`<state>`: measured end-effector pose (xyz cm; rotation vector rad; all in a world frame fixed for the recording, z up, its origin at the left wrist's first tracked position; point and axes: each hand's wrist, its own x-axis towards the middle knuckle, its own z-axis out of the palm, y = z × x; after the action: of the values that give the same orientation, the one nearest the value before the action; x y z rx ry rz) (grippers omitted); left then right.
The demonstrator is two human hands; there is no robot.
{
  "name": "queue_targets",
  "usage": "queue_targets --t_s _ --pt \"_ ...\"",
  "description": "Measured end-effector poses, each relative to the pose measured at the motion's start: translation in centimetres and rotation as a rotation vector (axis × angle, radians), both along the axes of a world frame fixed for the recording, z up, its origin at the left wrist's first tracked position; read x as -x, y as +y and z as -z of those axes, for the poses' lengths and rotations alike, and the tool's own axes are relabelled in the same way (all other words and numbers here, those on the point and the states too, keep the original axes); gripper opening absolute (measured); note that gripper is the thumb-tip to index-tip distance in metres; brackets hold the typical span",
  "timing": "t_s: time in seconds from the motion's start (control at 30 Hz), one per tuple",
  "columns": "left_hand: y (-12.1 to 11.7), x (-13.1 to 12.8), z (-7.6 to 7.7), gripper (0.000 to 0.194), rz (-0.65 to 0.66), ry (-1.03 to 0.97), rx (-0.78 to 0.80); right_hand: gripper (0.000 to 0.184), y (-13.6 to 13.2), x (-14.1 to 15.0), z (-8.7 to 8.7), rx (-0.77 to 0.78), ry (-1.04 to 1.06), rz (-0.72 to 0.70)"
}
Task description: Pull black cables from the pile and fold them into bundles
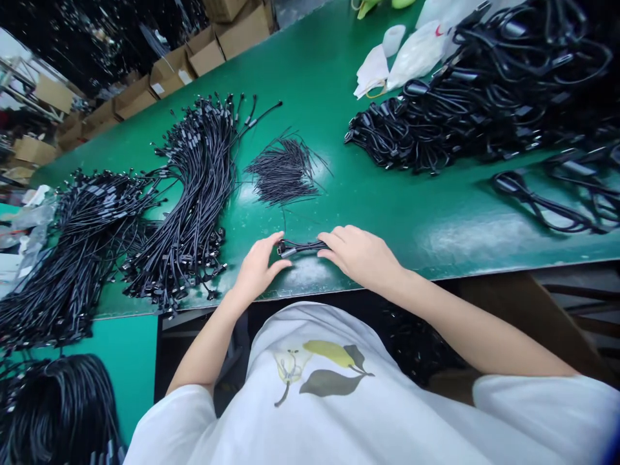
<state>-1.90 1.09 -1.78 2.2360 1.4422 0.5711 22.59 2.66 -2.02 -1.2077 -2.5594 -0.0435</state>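
The right hand (356,253) pinches a folded cable (306,246) above the table's (387,206) near edge; the left hand (256,266) curves around its plug end, grip unclear. Likely light and springy, it suits a 2-point hold, plugs and mid-bundle. Beyond lie ties (285,173).

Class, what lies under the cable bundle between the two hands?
Green tabletop shows around the cable bundle. The surface directly beneath is covered, so nothing there can be seen; the right hand hides one end.
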Motion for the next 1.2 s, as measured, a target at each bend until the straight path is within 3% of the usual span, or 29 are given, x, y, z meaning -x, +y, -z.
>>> queue_targets --t_s 0.1,0.2,0.37,0.63,0.73,0.9,1.07,1.2 --pt "-0.1 0.3 0.1 0.044 -0.130 -0.226 0.273 0.022 -0.1 0.4 0.3 0.010 -0.012 -0.012" --pt "-0.1 -0.5 0.5 0.042 -0.131 -0.378 0.387 0.020 -0.3 2.2 1.0 0.102 -0.014 -0.045" --pt "-0.4 -1.2 0.9 0.038 -0.093 -0.336 0.302 0.022 -0.7 4.2 2.2 0.350 -0.008 0.012" --pt "-0.9 -1.6 1.1 0.042 -0.037 -0.351 0.338 0.036 -1.1 3.9 2.5 0.459 0.043 0.028" --pt "-0.6 -1.8 0.0 0.047 0.029 -0.321 0.331 0.044 -1.1 3.7 2.5 0.426 0.094 0.002" --pt "-0.2 -2.0 -1.6 0.024 0.007 -0.258 0.401 0.055 -1.2 3.4 2.7 0.291 0.091 -0.061" --pt "0.1 -2.5 -0.2 0.023 -0.159 -0.375 0.534 0.059 -1.2 3.3 2.9 0.152 -0.047 -0.104" --pt "0.3 -2.6 1.1 0.030 -0.210 -0.456 0.612 0.056 -1.5 3.4 2.9 0.123 -0.111 -0.168"
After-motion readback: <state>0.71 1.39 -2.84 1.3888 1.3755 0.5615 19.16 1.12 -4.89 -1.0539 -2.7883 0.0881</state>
